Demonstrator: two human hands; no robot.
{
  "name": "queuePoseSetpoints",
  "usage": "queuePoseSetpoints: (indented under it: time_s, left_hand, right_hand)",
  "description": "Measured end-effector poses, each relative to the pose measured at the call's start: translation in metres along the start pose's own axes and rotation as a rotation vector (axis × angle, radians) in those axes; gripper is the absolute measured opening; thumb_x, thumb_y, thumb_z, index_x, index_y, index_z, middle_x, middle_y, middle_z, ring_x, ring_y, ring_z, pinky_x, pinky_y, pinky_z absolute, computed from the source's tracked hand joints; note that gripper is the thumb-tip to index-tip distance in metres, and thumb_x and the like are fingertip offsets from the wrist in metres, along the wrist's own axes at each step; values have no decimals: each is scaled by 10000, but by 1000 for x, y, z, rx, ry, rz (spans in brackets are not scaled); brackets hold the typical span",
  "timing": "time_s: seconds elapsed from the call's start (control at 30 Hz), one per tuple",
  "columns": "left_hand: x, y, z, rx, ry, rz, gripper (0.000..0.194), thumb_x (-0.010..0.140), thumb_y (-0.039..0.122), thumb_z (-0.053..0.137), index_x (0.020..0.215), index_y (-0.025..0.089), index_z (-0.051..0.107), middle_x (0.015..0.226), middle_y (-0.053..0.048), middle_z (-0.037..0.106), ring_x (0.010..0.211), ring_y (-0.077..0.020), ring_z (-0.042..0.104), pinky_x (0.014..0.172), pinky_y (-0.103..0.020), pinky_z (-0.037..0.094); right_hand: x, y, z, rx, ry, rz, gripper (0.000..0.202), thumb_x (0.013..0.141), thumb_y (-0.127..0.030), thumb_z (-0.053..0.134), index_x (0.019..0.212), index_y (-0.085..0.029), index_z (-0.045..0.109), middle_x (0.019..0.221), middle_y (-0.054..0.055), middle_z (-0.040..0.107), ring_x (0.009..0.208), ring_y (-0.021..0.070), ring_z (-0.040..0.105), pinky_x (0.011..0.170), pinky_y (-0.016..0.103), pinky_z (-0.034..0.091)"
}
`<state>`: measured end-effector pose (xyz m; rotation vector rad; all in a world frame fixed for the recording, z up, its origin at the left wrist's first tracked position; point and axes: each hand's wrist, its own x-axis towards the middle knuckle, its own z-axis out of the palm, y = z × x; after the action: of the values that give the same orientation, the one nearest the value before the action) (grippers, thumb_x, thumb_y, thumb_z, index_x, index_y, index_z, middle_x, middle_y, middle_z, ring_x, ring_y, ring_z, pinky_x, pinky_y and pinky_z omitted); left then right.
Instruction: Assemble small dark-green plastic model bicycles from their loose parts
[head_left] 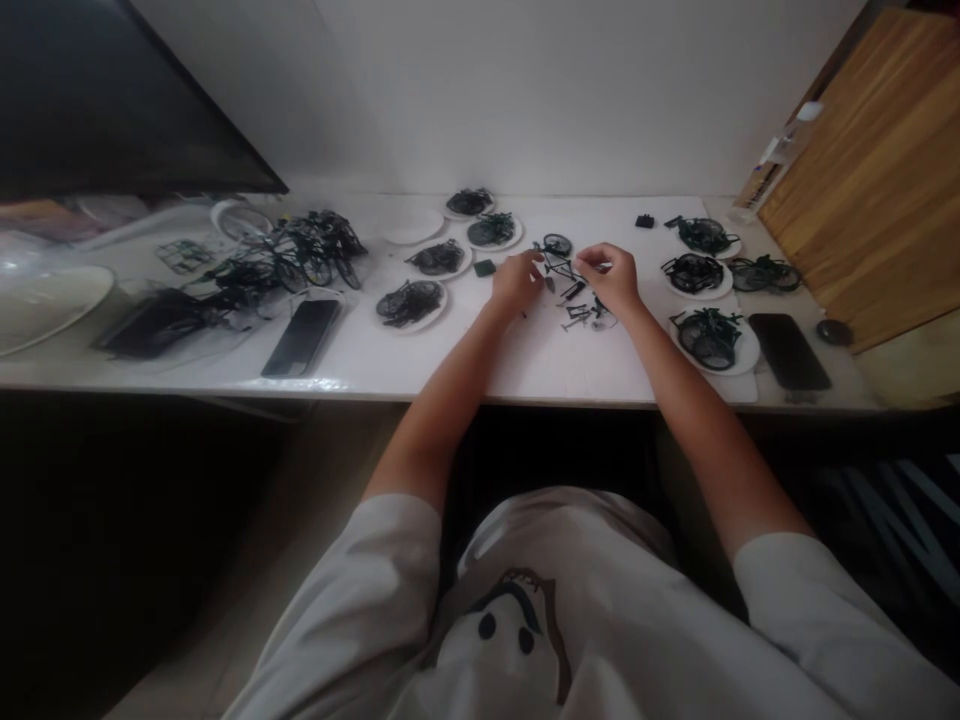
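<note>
Small dark model bicycle parts lie on the white sheet between my hands. Among them are a miniature bicycle frame (561, 268) and a spoked wheel (557, 244) behind it. My left hand (517, 282) rests at the left of the frame, its fingers loosely bent and thumb apart, with nothing visible in them. To the right of the frame, my right hand (615, 278) has thumb and forefinger pinched together; whatever they hold is too small to make out. Loose pieces (577, 316) lie just below, partly beside a pale wheel (602, 318) under my right wrist.
Plates of dark bicycle parts (411, 303) stand on the left, with more plates (712, 340) on the right. Assembled model bicycles (315, 250) cluster farther left. Phones (301, 338) lie at both sides. A small green block (484, 268) and a bottle (787, 145) are also here.
</note>
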<state>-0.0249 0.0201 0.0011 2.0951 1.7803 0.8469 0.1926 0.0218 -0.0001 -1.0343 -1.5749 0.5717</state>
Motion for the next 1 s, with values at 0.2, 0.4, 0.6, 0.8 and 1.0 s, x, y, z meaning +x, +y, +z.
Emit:
queuePoseSetpoints:
  time_s: [0.2,0.4,0.6,0.8,1.0]
  left_hand:
    - [1,0,9,-33,29,18,591,842,5,717,1399,199,677,1074,-116,835,1150,-358,746,1019,-463,555]
    - [8,-6,19,-333,155,57,548,782,-10,777,1274,211,681,895,-46,783,828,-234,696,879,-374,559]
    - [17,-4,23,-779,257,63,392,863,120,809,1212,204,653,885,-29,749,616,-109,580,624,-253,477]
    - [20,-3,23,-1010,144,6,469,838,224,902,1206,217,612,908,-32,752,610,-83,589,586,-228,477]
    - [16,1,21,-1036,96,-37,503,838,266,910,1227,213,596,930,-30,734,606,-73,563,591,-232,468]
  right_hand:
    - [2,6,0,-5,-6,-3,149,868,-335,832,912,-207,770,931,54,801,886,223,733,875,374,619]
    - [4,15,1,49,4,-12,291,856,-470,848,961,-218,745,972,76,810,922,242,756,909,405,642]
    - [9,30,1,123,19,22,579,813,-696,874,1143,-256,694,980,60,804,909,238,769,946,434,658]
    - [11,33,2,171,31,48,696,762,-807,867,1148,-245,731,1023,88,810,939,255,784,932,436,681]
    - [12,30,-1,162,47,54,713,768,-858,823,1114,-242,736,1033,88,792,926,252,785,882,417,688]
